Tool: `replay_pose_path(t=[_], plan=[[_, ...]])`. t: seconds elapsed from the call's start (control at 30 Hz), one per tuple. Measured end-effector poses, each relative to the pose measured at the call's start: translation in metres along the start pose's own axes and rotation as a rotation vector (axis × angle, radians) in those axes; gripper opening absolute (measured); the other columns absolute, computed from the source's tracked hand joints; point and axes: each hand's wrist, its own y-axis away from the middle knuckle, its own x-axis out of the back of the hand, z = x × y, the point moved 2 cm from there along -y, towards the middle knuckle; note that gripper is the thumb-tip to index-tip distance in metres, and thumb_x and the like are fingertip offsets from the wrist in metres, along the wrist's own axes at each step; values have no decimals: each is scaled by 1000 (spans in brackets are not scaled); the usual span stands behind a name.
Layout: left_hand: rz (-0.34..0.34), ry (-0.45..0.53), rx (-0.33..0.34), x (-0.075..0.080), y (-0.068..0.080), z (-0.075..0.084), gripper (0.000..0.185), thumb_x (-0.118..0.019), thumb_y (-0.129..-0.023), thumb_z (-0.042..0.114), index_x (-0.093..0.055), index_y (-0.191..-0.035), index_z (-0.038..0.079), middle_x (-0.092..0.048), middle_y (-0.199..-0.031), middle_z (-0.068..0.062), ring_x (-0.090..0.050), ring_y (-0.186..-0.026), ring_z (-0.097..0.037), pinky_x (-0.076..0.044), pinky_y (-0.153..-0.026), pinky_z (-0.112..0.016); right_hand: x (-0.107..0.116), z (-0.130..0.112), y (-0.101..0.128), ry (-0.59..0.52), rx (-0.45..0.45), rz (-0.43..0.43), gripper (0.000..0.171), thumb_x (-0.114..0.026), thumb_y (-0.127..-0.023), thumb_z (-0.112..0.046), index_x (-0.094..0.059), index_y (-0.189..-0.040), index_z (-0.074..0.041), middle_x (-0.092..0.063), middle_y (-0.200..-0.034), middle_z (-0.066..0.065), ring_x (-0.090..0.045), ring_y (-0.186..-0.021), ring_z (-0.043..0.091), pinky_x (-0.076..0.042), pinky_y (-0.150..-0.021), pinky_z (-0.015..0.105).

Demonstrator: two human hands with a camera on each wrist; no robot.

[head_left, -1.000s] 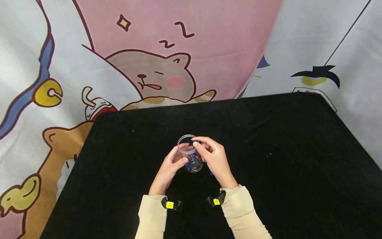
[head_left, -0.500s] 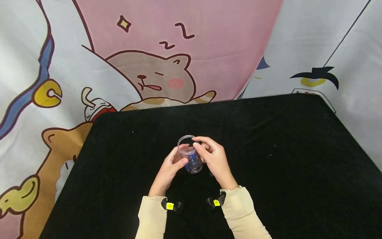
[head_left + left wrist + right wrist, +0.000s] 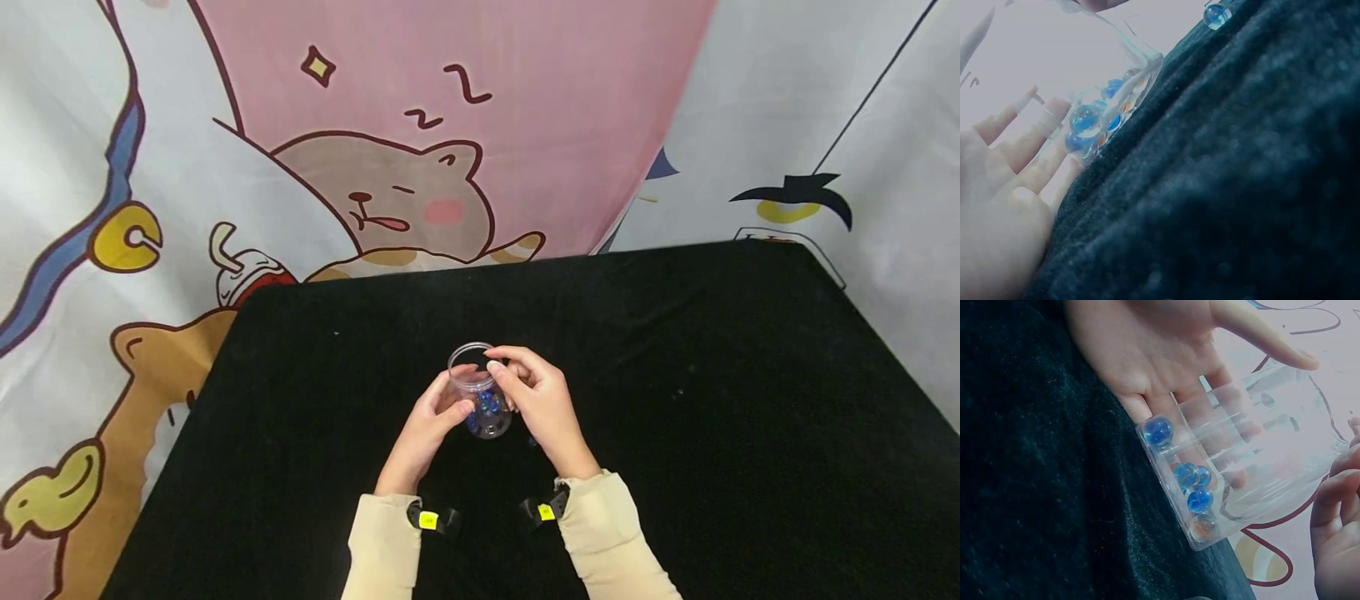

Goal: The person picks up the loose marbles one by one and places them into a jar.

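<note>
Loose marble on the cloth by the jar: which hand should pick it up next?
Probably the right. The left hand grips the clear jar, steadying it, while the right hand holds nothing at the rim, and the loose marble seems to lie on its side.

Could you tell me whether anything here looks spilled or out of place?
One blue marble lies loose on the black cloth, outside the clear jar that holds the other marbles. Nothing else stands out.
</note>
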Motion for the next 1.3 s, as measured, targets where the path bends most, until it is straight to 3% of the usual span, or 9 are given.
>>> replay_pose_path(t=[0.23, 0.4, 0.53, 0.8, 1.07, 1.3], plan=[[9, -1, 1, -1, 0, 0, 45, -55, -88, 21, -41, -130, 13, -50, -127, -7, -46, -117, -23, -33, -97, -43, 1, -2, 1, -5, -3, -5, 25, -58, -87, -18, -61, -107, -5, -44, -57, 9, -41, -53, 38, -36, -43, 26], [7, 8, 19, -3, 1, 6, 42, -53, -89, 13, -41, -130, 10, -50, -127, -7, -46, -117, -22, -33, -98, -43, 3, 1, 1, -17, -1, 12, 24, -57, -87, -17, -60, -107, -4, -46, -59, 14, -43, -54, 39, -39, -44, 31], [8, -5, 33, -6, 2, 15, 42, -50, -90, 8, -40, -131, 9, -48, -129, -9, -44, -119, -21, -31, -98, -45, 6, 5, 0, -6, 9, 60, 21, -56, -88, -17, -61, -105, -5, -47, -60, 15, -44, -53, 33, -40, -44, 35], [19, -31, 58, -8, 4, 22, 42, -49, -91, 10, -38, -132, 8, -47, -130, -11, -44, -120, -19, -30, -98, -47, 14, 10, -2, 54, -2, 112, 20, -51, -91, -18, -61, -101, -4, -49, -60, 12, -46, -51, 26, -41, -44, 30], [18, -23, 65, -6, 5, 19, 42, -48, -91, 11, -38, -132, 8, -48, -129, -7, -44, -119, -20, -31, -98, -47, 26, 34, -6, 105, -171, 61, 20, -52, -91, -22, -62, -101, -8, -54, -64, 12, -51, -55, 25, -45, -50, 34], [28, -1, 76, -1, 1, 4, 42, -51, -91, 19, -41, -131, 17, -48, -129, -2, -43, -119, -18, -29, -99, -48, 27, 55, -8, 320, -283, -85, 20, -55, -89, -28, -61, -105, -19, -58, -71, 4, -56, -62, 19, -47, -58, 31]])
